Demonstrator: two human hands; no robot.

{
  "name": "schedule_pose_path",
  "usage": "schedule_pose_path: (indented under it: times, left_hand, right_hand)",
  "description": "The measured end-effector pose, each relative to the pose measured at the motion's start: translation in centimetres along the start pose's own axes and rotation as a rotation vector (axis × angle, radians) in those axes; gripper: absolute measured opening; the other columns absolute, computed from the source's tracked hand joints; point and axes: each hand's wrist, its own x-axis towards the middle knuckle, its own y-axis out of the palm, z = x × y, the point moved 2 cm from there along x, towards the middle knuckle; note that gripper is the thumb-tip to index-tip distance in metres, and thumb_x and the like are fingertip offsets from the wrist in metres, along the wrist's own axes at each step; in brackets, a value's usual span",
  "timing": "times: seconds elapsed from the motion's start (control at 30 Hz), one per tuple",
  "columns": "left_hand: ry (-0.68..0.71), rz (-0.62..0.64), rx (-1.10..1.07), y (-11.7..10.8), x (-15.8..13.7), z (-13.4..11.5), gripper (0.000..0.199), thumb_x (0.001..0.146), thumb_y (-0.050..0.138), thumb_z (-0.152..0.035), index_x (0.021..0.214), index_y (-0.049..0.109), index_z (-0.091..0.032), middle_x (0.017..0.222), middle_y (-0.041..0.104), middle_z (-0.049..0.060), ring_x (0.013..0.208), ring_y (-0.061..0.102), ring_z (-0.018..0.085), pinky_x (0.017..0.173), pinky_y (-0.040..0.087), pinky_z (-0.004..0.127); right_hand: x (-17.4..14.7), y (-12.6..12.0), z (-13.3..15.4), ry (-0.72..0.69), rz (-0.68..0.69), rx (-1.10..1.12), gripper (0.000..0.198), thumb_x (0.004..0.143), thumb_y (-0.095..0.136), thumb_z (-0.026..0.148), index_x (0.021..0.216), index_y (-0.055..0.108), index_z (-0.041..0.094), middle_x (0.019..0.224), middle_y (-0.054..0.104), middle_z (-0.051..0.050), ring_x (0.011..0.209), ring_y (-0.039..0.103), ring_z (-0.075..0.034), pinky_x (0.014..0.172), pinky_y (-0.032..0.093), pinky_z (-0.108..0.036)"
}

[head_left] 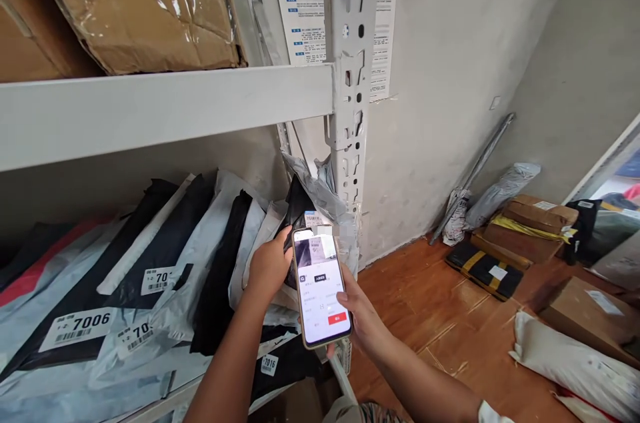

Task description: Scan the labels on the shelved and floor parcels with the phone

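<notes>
My right hand holds a smartphone upright, its thumb over the lower right of the lit screen. On that screen are a camera picture at the top and a red button near the bottom. Just left of the phone, my left hand grips a black mailing bag, its fingers partly hidden. A printed label on the bag shows above the phone, which covers much of what lies behind it. Grey and black mailing bags stand in a row left of my left hand, among them a black bag with label 7006.
A white shelf beam runs above the bags and carries cardboard boxes. The perforated upright rises beyond the phone. On the floor at right lie a black parcel with yellow tape, cartons and a white sack.
</notes>
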Motion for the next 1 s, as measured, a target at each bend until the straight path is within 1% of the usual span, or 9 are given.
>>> schedule_pose_path:
  times: [0.13, 0.27, 0.47, 0.57, 0.7, 0.8, 1.0]
  left_hand:
    - [-0.031, 0.009, -0.031, 0.1, 0.0, 0.1, 0.052, 0.096, 0.041, -0.043, 0.144, 0.044, -0.025, 0.112, 0.072, 0.012, 0.098, 0.067, 0.029, 0.075, 0.045, 0.034]
    - [-0.021, -0.013, -0.063, 0.5, 0.1, 0.3, 0.050, 0.094, 0.045, -0.039, 0.143, 0.045, -0.026, 0.111, 0.072, 0.010, 0.098, 0.067, 0.028, 0.076, 0.044, 0.033]
    - [-0.004, -0.020, -0.077, 0.6, -0.1, 0.7, 0.052, 0.094, 0.045, -0.038, 0.144, 0.043, -0.026, 0.111, 0.072, 0.011, 0.098, 0.067, 0.030, 0.075, 0.043, 0.035]
    - [-0.013, -0.022, -0.082, 0.6, -0.5, 0.7, 0.051, 0.094, 0.044, -0.037, 0.144, 0.043, -0.027, 0.109, 0.072, 0.010, 0.095, 0.067, 0.029, 0.071, 0.042, 0.033]
    - [-0.029, -0.028, -0.066, 0.7, -1.1, 0.9, 0.050, 0.092, 0.044, -0.030, 0.142, 0.046, -0.026, 0.105, 0.073, 0.009, 0.090, 0.067, 0.028, 0.068, 0.041, 0.033]
    - [-0.033, -0.033, -0.063, 0.8, -1.3, 1.0, 0.050, 0.092, 0.044, -0.030, 0.141, 0.046, -0.027, 0.105, 0.073, 0.009, 0.090, 0.067, 0.028, 0.068, 0.040, 0.032]
    - [-0.027, -0.031, -0.089, 0.7, -1.4, 1.1, 0.049, 0.092, 0.045, -0.031, 0.142, 0.045, -0.027, 0.106, 0.073, 0.007, 0.091, 0.067, 0.026, 0.068, 0.041, 0.031]
  right_hand:
    - [0.0, 0.1, 0.4, 0.004, -0.022, -0.014, 0.074, 0.080, 0.068, 0.044, 0.141, 0.028, 0.030, 0.106, 0.065, -0.008, 0.060, 0.069, -0.020, 0.037, 0.056, -0.027]
    - [-0.2, 0.2, 0.5, -0.004, -0.006, -0.023, 0.066, 0.082, 0.065, 0.044, 0.138, 0.034, 0.028, 0.102, 0.066, -0.007, 0.060, 0.069, -0.021, 0.037, 0.055, -0.027]
    - [-0.1, 0.4, 0.2, 0.005, 0.001, -0.003, 0.062, 0.082, 0.066, 0.044, 0.135, 0.039, 0.028, 0.102, 0.064, -0.006, 0.063, 0.070, -0.022, 0.037, 0.055, -0.026]
    - [0.0, 0.4, 0.1, 0.009, -0.017, 0.004, 0.066, 0.081, 0.066, 0.044, 0.137, 0.036, 0.028, 0.106, 0.063, -0.008, 0.064, 0.070, -0.022, 0.036, 0.055, -0.026]
    - [0.2, 0.5, 0.0, 0.022, -0.023, 0.009, 0.071, 0.080, 0.067, 0.046, 0.140, 0.031, 0.028, 0.111, 0.063, -0.010, 0.062, 0.068, -0.020, 0.036, 0.055, -0.027]
    - [0.2, 0.6, 0.0, 0.035, -0.031, 0.013, 0.074, 0.079, 0.068, 0.046, 0.140, 0.029, 0.029, 0.114, 0.062, -0.011, 0.066, 0.069, -0.021, 0.036, 0.055, -0.026]
    - [0.0, 0.6, -0.2, 0.030, -0.012, 0.004, 0.069, 0.082, 0.066, 0.043, 0.140, 0.030, 0.028, 0.114, 0.063, -0.011, 0.065, 0.070, -0.021, 0.037, 0.055, -0.026]
